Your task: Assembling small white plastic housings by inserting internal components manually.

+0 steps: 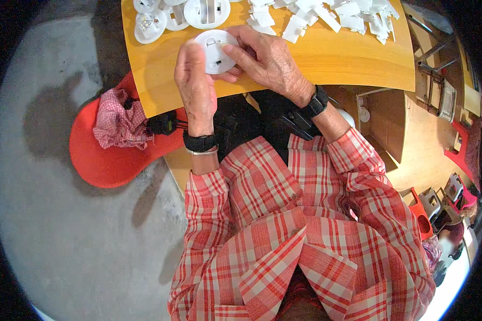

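Over the near edge of the yellow table, both my hands hold one round white plastic disc (215, 60). The disc has a slot-like raised part and a small dark rectangle on its face. My left hand (194, 80) grips its left rim, fingers closed. My right hand (265, 59) holds it from the right, with the thumb pressed on its face and fingers partly behind it. Similar round white parts (208, 12) lie at the table's far left. To their right is a spread of small flat white plastic pieces (307, 20).
The yellow tabletop (353, 64) curves across the top. A red chair (104, 163) with a pink checked cloth (120, 120) stands at the left. An open cardboard box (383, 120) sits below the table at the right, with stools (429, 206) farther right.
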Demonstrator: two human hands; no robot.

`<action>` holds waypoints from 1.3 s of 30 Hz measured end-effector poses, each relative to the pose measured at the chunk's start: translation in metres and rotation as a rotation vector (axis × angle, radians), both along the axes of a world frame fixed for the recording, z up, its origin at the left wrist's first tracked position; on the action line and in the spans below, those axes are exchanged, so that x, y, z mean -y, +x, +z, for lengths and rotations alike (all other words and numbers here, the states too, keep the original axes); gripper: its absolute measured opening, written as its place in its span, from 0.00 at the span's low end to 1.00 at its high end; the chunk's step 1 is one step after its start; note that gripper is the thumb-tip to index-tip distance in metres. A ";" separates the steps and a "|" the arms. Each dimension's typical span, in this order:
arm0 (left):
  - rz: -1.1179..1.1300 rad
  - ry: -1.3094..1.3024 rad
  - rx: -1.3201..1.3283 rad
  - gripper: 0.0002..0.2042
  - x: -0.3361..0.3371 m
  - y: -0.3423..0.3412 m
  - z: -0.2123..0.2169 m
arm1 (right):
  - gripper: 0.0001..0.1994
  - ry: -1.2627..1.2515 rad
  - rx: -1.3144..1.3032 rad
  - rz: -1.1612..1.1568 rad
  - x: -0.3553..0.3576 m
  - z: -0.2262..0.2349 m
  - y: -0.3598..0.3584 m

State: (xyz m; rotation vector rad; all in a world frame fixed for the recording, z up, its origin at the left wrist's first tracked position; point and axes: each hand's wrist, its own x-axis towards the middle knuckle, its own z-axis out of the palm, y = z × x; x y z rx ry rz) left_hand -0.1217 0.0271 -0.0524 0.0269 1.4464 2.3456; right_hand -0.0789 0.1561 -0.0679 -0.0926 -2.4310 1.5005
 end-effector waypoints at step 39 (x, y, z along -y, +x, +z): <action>0.079 -0.765 -0.452 0.22 0.044 -0.055 -0.002 | 0.13 -0.153 -0.070 -0.200 -0.038 0.017 0.052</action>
